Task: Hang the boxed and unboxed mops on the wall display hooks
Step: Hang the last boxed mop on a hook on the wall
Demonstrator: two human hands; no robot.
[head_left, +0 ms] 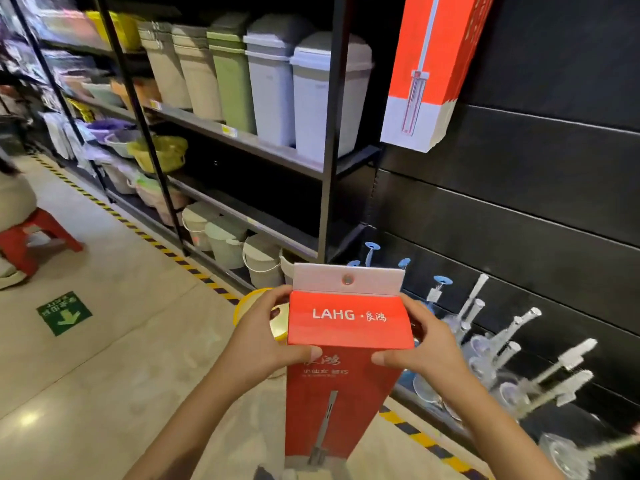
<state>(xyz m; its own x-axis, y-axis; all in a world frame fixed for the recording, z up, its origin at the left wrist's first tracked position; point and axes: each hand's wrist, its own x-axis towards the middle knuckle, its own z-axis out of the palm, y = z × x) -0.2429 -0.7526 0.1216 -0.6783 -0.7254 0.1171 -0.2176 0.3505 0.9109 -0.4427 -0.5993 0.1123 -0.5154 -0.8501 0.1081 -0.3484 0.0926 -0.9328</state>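
I hold a tall red boxed mop [346,323] upright in front of me, its white top flap with a hanging hole pointing up. My left hand [263,334] grips the box's upper left side, thumb on the front. My right hand [422,348] grips the upper right side the same way. A second red and white boxed mop [429,64] hangs tilted on the black slat wall [536,188] above. Unboxed mops with clear-wrapped handles [502,341] lean against the wall at lower right.
A black shelf unit [329,150] with bins and buckets stands left of the wall. A yellow tub [249,303] sits behind the box. A red stool [31,233] with a seated person is at far left. Yellow-black tape runs along the floor.
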